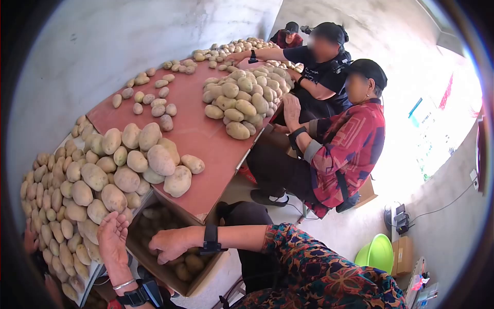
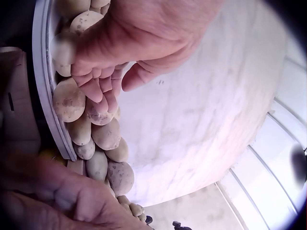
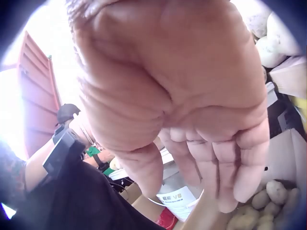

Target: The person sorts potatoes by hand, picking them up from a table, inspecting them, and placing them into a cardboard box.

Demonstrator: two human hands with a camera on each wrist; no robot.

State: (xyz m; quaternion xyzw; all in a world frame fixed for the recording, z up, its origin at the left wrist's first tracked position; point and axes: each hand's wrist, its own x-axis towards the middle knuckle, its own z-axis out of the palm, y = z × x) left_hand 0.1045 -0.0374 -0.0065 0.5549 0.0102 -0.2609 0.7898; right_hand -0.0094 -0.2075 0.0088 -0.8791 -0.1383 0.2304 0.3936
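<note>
My left hand (image 1: 112,239) is raised beside the near edge of a large potato pile (image 1: 82,193), palm turned up and fingers loosely bent. In the left wrist view its fingers overlap several potatoes (image 2: 106,133), and nothing shows in its grasp. Over a cardboard box (image 3: 288,158) below the table edge, my right hand (image 1: 175,242) reaches with its fingers pointing down. The right wrist view shows that palm bare, its fingers relaxed and the thumb apart. Potatoes (image 3: 276,191) lie inside the box. A blurred hand (image 2: 62,201) crosses the lower left of the left wrist view.
The reddish tabletop (image 1: 200,141) bears another potato heap (image 1: 247,98) and scattered potatoes (image 1: 154,103) along the wall. A person in a red patterned shirt (image 1: 350,149) sits at its right side, others beyond. A green basin (image 1: 374,253) and a white bucket (image 3: 180,196) stand nearby.
</note>
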